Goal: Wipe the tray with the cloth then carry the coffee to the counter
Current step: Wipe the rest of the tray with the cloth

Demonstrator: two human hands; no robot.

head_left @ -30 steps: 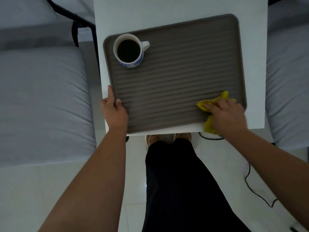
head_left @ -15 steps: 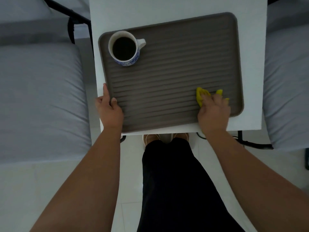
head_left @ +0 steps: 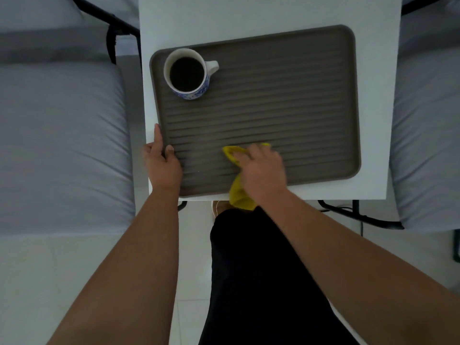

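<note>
I'm looking straight down from the head cam at a small white table [head_left: 373,120] w/ a brown ribbed tray [head_left: 286,95] on it, slightly rotated. My left hand [head_left: 163,161] grasps the tray's near-left rim, thumb lying on the ribbed surface, fingers along the outer edge. My right hand [head_left: 261,168] presses a yellow cloth [head_left: 239,192] flat onto the tray's near-centre area; fingers are spread over the cloth, pinning it down rather than clenched round it, and the hand is a bit motion-blurred. One end of the cloth pokes out ahead of the fingertips, the other trails back past the tray's near edge and over the table edge.

A white cup w/ blue pattern [head_left: 189,73], full of dark coffee, stands upright in the tray's far-left corner, handle pointing right, well apart from both hands.

Grey cushioned seats [head_left: 62,145] flank the table left & right. Below the table edge: my dark trousers [head_left: 261,282] and pale tiled floor [head_left: 37,282].
</note>
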